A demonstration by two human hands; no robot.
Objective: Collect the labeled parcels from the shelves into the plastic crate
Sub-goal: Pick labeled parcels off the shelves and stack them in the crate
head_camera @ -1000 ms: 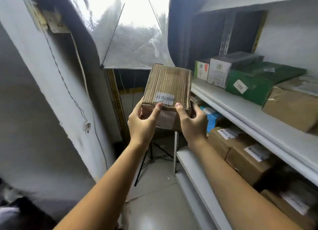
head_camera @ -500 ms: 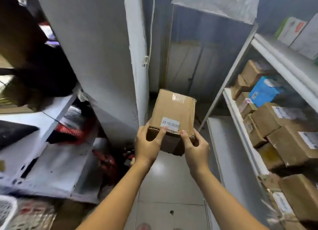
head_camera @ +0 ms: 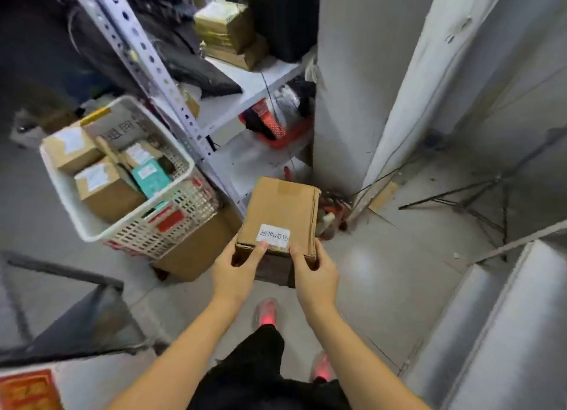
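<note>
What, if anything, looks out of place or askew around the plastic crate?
The plastic crate sits perched on a cardboard box, overhanging it; the parcels inside lie jumbled at angles.

A red plastic basket [head_camera: 288, 136] is seen at twelve o'clock; a black metal tripod [head_camera: 435, 199] is spread at three o'clock.

A parcel [head_camera: 277, 207] sits between the fingers [head_camera: 260, 250] of the left hand [head_camera: 236, 274] and right hand [head_camera: 316, 276]. Left of the fingers, a crate [head_camera: 89, 225] holding other parcels [head_camera: 107, 192] rests on a carton [head_camera: 196, 250], with shelving [head_camera: 245, 100] just behind.
</note>
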